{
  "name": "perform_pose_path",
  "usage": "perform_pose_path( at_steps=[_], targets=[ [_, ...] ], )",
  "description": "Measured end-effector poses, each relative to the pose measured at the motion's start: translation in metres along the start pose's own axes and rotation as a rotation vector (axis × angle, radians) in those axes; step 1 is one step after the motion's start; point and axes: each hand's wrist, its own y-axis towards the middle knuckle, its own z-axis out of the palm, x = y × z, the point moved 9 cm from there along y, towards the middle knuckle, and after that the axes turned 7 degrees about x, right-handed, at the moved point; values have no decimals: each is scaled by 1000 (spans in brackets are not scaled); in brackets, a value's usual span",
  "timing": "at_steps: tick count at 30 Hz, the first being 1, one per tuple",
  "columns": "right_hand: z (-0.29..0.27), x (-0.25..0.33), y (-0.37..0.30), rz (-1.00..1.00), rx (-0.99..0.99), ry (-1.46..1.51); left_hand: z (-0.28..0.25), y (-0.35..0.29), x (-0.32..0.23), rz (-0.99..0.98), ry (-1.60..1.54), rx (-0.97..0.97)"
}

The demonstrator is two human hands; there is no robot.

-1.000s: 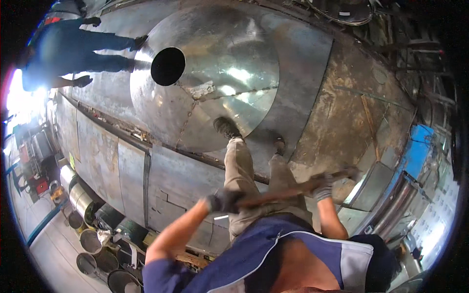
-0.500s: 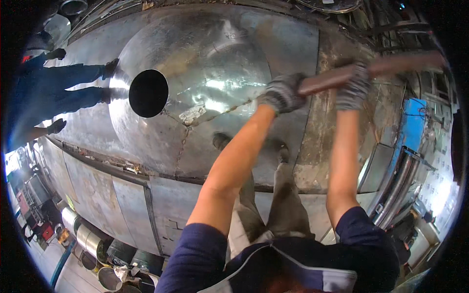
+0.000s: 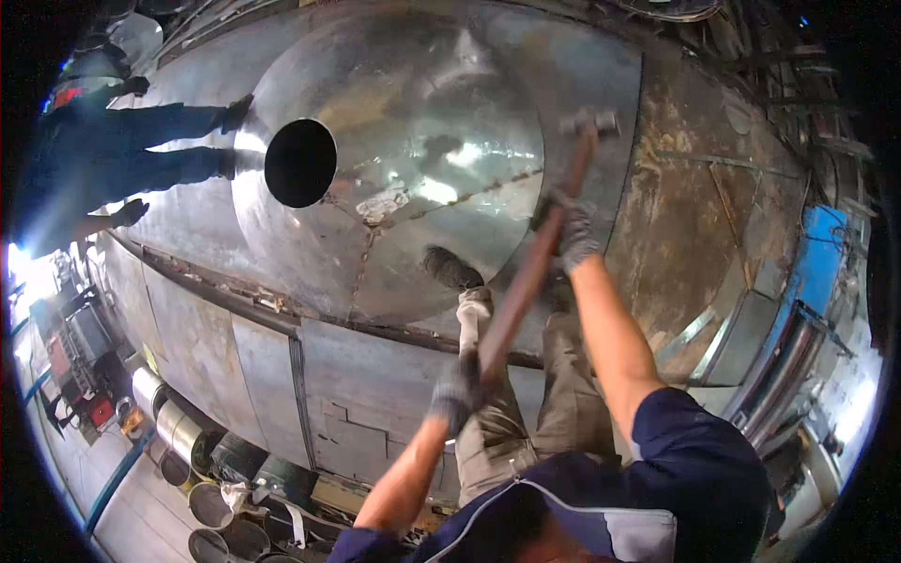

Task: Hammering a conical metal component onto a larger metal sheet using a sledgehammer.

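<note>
sledgehammer (image 3: pixel 535 258) it was, long wooden handle running from low centre up to a small metal head that hung over the edge of the shiny domed steel plate (image 3: pixel 404 150), just where bright metal met the rusty sheet (image 3: pixel 685 216). it looked head-heavy and stiff, the kind of tool best taken with two spread hands on the shaft, one near the butt and one closer to the head. the gloved left hand (image 3: pixel 457 392) was wrapped tight round the lower end of the handle, arm bent and coming up from below. the gloved right hand (image 3: pixel 574 230) was closed on the shaft further up, forearm stretched out long. the person's legs and a dark shoe (image 3: pixel 450 267) stood on the dome beneath the handle. a round black hole (image 3: pixel 300 162) sat in the dome to the left, and another person in blue (image 3: pixel 103 155) stood beyond it.
</note>
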Motion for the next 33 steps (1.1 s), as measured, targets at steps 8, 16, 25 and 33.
perform_pose_path(
  at_steps=[8,16,25,33],
  targets=[
    [-197,-130,-277,415,-518,170,107,-168,50,-37,201,374],
    [-302,52,-369,-239,-357,463,77,27,-88,430,643,348],
    [-160,300,-155,-656,-134,92,-38,181,-296,641,499,82],
    [-14,-83,118,81,-244,-123,-60,310,-44,40,196,-142]
  ],
)
